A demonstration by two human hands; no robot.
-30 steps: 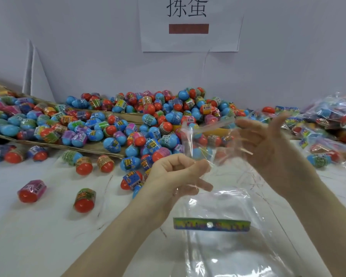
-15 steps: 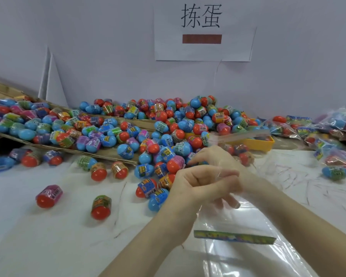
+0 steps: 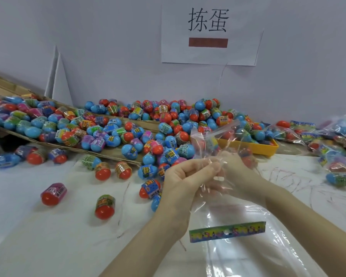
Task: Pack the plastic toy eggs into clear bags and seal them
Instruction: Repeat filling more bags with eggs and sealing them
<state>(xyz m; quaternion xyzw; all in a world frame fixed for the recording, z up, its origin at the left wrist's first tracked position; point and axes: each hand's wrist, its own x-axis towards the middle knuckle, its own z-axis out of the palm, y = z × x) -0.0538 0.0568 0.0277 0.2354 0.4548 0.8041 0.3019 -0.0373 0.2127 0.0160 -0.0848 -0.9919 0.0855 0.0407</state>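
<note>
Plastic toy eggs [image 3: 148, 132] lie heaped across the head view from nine o'clock to about one o'clock, spilling off a flattened cardboard sheet [image 3: 112, 151] onto the white table [image 3: 38, 236]. A few sit apart at eight o'clock, among them a pink-wrapped egg [image 3: 53, 193] and a green-wrapped egg [image 3: 104, 206], both lying on their sides.

At centre I see my left hand [image 3: 185, 181] with fingers curled, pinching an empty clear bag [image 3: 214, 148] whose top rises crumpled toward twelve o'clock. My right hand [image 3: 238, 172] sits just behind it, touching the same film; its fingers are veiled by the plastic, so I cannot tell whether they grip.

More clear bags [image 3: 248, 256] lie flat at five o'clock, the top one showing a colourful header strip [image 3: 227, 231]. A yellow tray [image 3: 256, 147] holds eggs at two o'clock, and filled bags [image 3: 338, 140] pile at three o'clock. A paper sign [image 3: 208, 33] hangs on the wall at twelve o'clock.
</note>
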